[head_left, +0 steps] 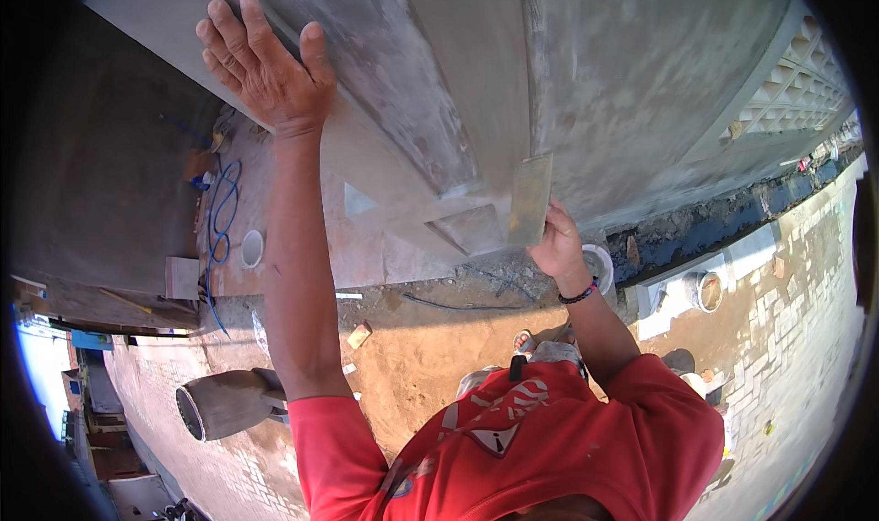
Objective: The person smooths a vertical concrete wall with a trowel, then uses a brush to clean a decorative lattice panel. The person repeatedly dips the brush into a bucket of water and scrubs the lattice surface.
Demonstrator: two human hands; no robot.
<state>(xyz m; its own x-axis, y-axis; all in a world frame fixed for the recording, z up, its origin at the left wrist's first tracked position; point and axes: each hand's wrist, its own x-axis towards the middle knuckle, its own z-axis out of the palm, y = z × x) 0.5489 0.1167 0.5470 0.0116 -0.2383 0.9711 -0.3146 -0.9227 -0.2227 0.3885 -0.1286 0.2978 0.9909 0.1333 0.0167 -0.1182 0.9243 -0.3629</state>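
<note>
So the flat trowel (530, 200) is being clamped by the right hand (557, 244), just up-left of that grip, long axis being aimed up the grey wall (632, 81); the left hand (270, 80) (farther off, fingers apart, empty) is being held higher.

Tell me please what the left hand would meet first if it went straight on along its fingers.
Probably the left-hand face of the grey plastered wall, seen behind and beyond the left hand; depth is unclear here, so the palm may already touch it.
</note>
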